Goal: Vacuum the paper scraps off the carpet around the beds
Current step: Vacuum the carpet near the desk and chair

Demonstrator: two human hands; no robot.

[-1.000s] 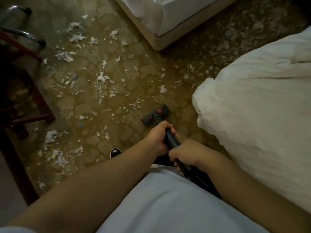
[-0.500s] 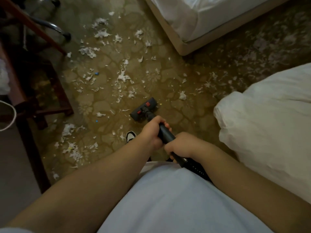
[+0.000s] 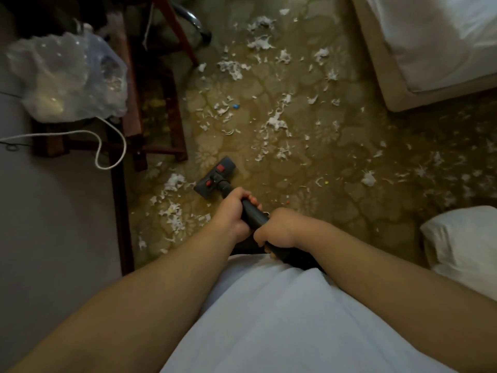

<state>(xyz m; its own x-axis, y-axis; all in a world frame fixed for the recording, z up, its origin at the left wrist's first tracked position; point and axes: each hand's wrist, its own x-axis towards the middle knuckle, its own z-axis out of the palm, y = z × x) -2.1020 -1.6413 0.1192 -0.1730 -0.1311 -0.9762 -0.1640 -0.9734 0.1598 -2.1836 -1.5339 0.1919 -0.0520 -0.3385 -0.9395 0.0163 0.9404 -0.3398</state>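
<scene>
Gripping the vacuum with both hands

The left hand (image 3: 234, 211) curls tight round the black tube (image 3: 252, 215) just behind the vacuum head (image 3: 215, 175). The right hand (image 3: 277, 230) wraps the tube further back from the head. The head rests on the carpet (image 3: 336, 200). Paper scraps (image 3: 274, 121) lie beyond it and just to its left. One bed (image 3: 430, 49) stands far beyond the head on the right.
</scene>
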